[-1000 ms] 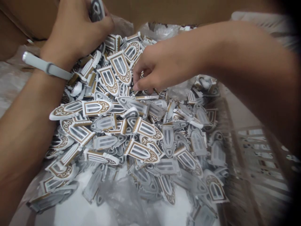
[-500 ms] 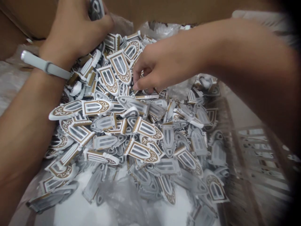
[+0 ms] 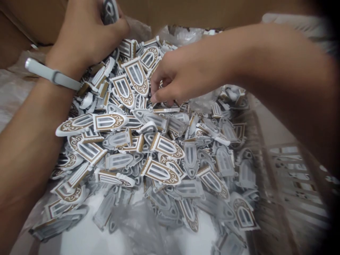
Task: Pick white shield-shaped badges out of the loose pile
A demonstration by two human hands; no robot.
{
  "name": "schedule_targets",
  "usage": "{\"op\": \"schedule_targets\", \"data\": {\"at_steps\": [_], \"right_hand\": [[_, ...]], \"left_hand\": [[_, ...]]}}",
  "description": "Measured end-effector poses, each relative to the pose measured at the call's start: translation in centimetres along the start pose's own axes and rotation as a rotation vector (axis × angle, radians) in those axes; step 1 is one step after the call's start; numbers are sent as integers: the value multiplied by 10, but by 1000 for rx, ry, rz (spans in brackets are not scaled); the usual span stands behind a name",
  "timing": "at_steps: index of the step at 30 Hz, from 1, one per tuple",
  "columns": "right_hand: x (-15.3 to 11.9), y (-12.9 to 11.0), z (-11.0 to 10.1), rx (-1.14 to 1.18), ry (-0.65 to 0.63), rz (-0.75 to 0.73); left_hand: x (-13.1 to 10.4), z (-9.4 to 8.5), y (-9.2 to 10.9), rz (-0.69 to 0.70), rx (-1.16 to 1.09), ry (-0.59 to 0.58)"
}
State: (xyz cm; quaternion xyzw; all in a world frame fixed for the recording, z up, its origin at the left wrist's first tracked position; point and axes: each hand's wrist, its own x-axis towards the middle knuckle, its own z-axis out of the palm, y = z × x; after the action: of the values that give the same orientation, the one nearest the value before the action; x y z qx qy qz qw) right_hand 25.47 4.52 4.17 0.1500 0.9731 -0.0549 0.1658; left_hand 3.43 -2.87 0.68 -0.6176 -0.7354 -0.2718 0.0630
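A heap of small arched window-shaped pieces point(image 3: 162, 171), white with gold scrollwork on the front and grey on the back, fills the middle of the view. At the upper left, my left hand point(image 3: 92, 33) is wrapped round a grey-and-white piece point(image 3: 110, 12), partly cut off by the top edge. My right hand point(image 3: 180, 76) reaches into the upper part of the heap, thumb and index fingertip pinched together at its surface. Whatever lies between those fingertips is too small or hidden to name. Two gold-and-white pieces point(image 3: 136, 77) lie just left of the right fingertips.
Brown cardboard walls point(image 3: 186, 12) rise behind the heap. Crumpled clear plastic point(image 3: 183, 34) shows at the back, with more plastic point(image 3: 12, 92) at the left. A white surface point(image 3: 87, 235) lies under the front of the heap. A grey band point(image 3: 53, 75) circles my left wrist.
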Motion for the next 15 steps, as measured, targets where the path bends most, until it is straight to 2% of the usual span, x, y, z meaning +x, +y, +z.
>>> {"op": "schedule_targets", "data": {"at_steps": [15], "right_hand": [[-3, -3, 2, -88, 57, -3]], "left_hand": [[1, 1, -4, 24, 30, 18]]}}
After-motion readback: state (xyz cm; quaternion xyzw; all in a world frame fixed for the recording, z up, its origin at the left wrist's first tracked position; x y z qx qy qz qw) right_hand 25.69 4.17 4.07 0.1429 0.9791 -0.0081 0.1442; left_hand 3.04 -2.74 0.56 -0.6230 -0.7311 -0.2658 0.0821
